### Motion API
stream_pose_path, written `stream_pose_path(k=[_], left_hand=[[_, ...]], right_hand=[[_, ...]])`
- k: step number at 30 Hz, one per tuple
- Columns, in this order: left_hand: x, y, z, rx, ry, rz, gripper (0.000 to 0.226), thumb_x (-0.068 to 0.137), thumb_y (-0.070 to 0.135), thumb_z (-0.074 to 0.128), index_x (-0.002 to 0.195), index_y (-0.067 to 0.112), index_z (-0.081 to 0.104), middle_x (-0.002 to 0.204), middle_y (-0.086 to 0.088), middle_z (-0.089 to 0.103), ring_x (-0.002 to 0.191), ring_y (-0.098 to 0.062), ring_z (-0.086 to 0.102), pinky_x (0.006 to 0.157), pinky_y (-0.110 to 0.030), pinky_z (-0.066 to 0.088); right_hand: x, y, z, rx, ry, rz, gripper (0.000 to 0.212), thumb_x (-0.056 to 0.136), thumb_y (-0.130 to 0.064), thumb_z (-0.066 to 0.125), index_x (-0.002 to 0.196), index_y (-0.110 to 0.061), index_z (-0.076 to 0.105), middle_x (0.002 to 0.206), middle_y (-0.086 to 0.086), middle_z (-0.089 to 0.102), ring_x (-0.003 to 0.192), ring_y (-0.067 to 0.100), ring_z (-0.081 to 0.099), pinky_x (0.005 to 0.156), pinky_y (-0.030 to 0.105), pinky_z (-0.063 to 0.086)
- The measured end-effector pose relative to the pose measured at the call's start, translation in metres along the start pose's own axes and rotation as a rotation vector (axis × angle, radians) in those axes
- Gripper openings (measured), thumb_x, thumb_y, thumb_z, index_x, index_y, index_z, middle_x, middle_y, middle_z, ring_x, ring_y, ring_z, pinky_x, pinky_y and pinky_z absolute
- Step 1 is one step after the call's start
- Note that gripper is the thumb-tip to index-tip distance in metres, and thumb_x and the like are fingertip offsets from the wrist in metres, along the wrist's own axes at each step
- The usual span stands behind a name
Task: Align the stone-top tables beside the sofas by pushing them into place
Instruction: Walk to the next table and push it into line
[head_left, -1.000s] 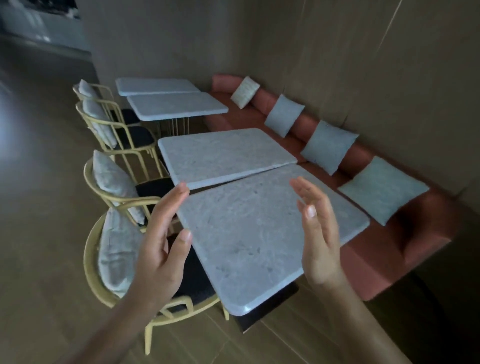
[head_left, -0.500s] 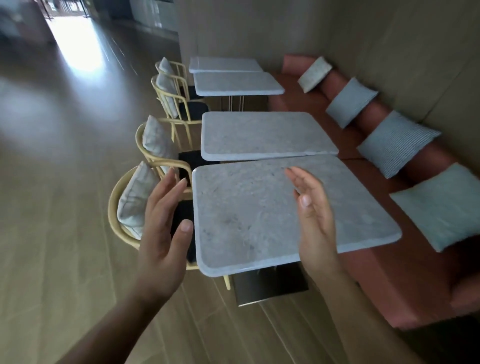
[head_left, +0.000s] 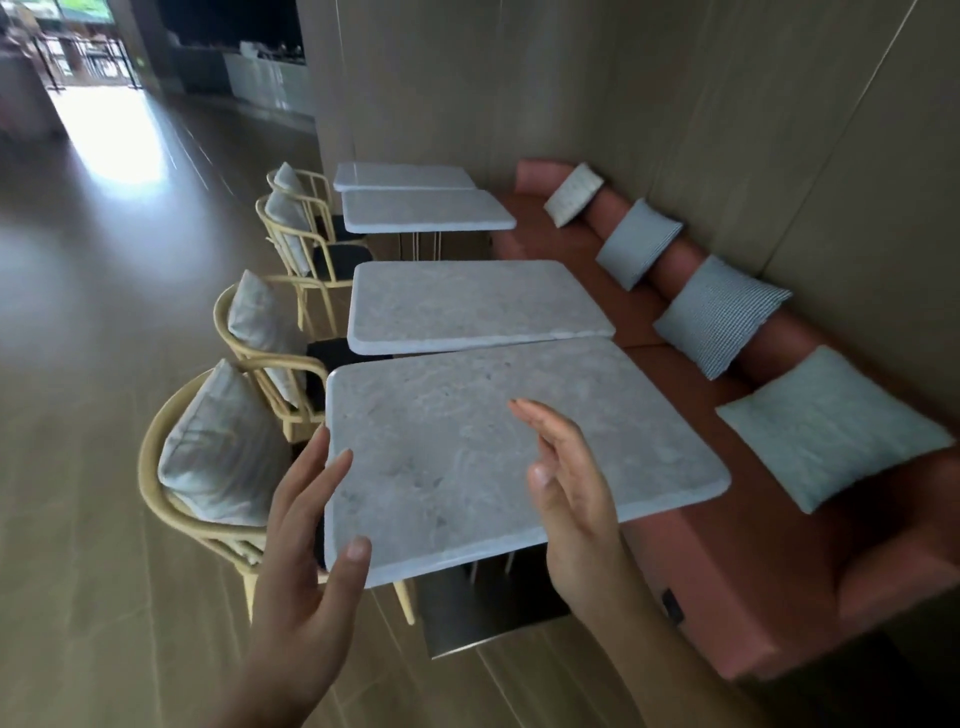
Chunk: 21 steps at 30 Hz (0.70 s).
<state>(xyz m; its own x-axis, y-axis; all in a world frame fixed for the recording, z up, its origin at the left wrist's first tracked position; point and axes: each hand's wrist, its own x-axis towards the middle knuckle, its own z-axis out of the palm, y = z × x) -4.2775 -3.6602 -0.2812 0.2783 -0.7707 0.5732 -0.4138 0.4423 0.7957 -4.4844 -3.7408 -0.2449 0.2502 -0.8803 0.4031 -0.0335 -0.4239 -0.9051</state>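
Four stone-top tables stand in a row running away from the hands. The near table (head_left: 467, 452) lies straight ahead of both hands; the second table (head_left: 467, 304) sits just beyond it, their edges almost meeting at the sofa side with a thin wedge of gap widening toward the chairs. The third table (head_left: 426, 210) and fourth table (head_left: 402, 175) stand farther off, close together, apart from the near pair.

The left hand (head_left: 306, 561) is spread open, palm facing right, its fingers lined up with the near table's left edge and its thumb by the near left corner; whether it touches the stone cannot be told. The right hand (head_left: 569, 493) is also open, fingers loosely apart, palm facing left, raised in front of the table's near edge with the fingertips over the top. Neither hand grips anything.

To the right of the right hand runs one long sofa (head_left: 727, 587), carrying four cushions; the nearest cushion (head_left: 831, 426) lies beside the near table's far right corner. Left of the left hand stand four chairs, each with a pillow, the nearest chair (head_left: 171, 499) just beside the left fingers.
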Motion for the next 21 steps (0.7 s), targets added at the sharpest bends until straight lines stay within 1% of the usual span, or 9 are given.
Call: stream_pose_path(k=[2,4,6,8,11,13,16,18,21], left_hand=[[0.002,-0.015,0.012,0.054,0.000,0.004,0.064,0.099,0.071,0.049,0.150,0.033,0.050,0.169,-0.001,0.037,0.158,-0.019,0.034,0.117,-0.021,0.039],[0.009,-0.039,0.027,0.113,0.023,0.037,0.058,0.097,0.073,0.050,0.146,0.042,0.052,0.167,0.001,0.040,0.155,-0.018,0.039,0.111,-0.022,0.042],[0.012,-0.069,0.044,0.152,0.027,0.043,0.061,0.097,0.072,0.050,0.143,0.032,0.055,0.164,-0.006,0.043,0.153,-0.024,0.042,0.116,-0.025,0.039],[0.014,-0.099,0.061,0.166,0.023,0.021,0.068,0.096,0.072,0.051,0.138,0.020,0.058,0.162,-0.010,0.045,0.151,-0.026,0.043,0.118,-0.025,0.036],[0.010,-0.138,0.085,0.178,-0.004,-0.045,0.067,0.094,0.075,0.050,0.141,0.027,0.056,0.164,0.007,0.042,0.154,-0.010,0.038,0.122,-0.017,0.030],[0.004,-0.165,0.098,0.191,-0.031,-0.108,0.066,0.092,0.079,0.049,0.144,0.039,0.050,0.165,0.023,0.036,0.155,0.000,0.032,0.120,-0.010,0.027],[-0.010,-0.210,0.118,0.238,-0.057,-0.155,0.064,0.092,0.077,0.051,0.145,0.041,0.050,0.166,0.021,0.035,0.154,0.008,0.027,0.118,-0.005,0.023],[-0.013,-0.233,0.128,0.283,-0.059,-0.164,0.063,0.091,0.065,0.059,0.147,0.037,0.049,0.167,0.009,0.037,0.153,0.012,0.024,0.118,-0.006,0.023],[-0.022,-0.270,0.140,0.346,-0.117,-0.208,0.062,0.095,0.058,0.061,0.150,0.037,0.044,0.170,0.008,0.029,0.152,0.017,0.017,0.120,-0.026,0.024]], right_hand=[[0.009,0.021,-0.007,0.002,-0.005,0.031,0.077,0.092,-0.081,0.050,0.148,-0.028,0.054,0.155,-0.015,0.055,0.148,0.004,0.046,0.117,0.014,0.034],[0.020,0.049,-0.013,-0.025,-0.009,0.041,0.068,0.093,-0.077,0.053,0.147,-0.035,0.056,0.153,-0.023,0.055,0.147,-0.001,0.047,0.118,0.016,0.036],[0.030,0.083,-0.017,-0.070,-0.036,0.065,0.062,0.093,-0.076,0.052,0.145,-0.044,0.055,0.152,-0.030,0.052,0.148,-0.004,0.044,0.120,0.019,0.035],[0.037,0.115,-0.020,-0.110,-0.060,0.090,0.065,0.089,-0.087,0.047,0.145,-0.055,0.051,0.154,-0.036,0.046,0.153,-0.005,0.035,0.120,0.016,0.030],[0.047,0.163,-0.024,-0.164,-0.079,0.111,0.064,0.088,-0.088,0.044,0.144,-0.057,0.050,0.154,-0.044,0.038,0.157,-0.005,0.024,0.117,0.009,0.022],[0.049,0.197,-0.025,-0.189,-0.095,0.128,0.055,0.093,-0.077,0.048,0.143,-0.055,0.048,0.151,-0.048,0.036,0.157,-0.005,0.023,0.120,0.014,0.022],[0.046,0.252,-0.023,-0.247,-0.140,0.136,0.047,0.095,-0.066,0.050,0.141,-0.060,0.044,0.147,-0.054,0.033,0.156,-0.003,0.025,0.124,0.025,0.026],[0.045,0.284,-0.023,-0.301,-0.164,0.109,0.050,0.096,-0.065,0.050,0.145,-0.056,0.043,0.147,-0.053,0.033,0.157,-0.001,0.025,0.126,0.032,0.028],[0.039,0.335,-0.019,-0.439,-0.218,0.091,0.065,0.095,-0.067,0.049,0.154,-0.039,0.044,0.158,-0.030,0.039,0.160,0.010,0.022,0.129,0.043,0.025]])
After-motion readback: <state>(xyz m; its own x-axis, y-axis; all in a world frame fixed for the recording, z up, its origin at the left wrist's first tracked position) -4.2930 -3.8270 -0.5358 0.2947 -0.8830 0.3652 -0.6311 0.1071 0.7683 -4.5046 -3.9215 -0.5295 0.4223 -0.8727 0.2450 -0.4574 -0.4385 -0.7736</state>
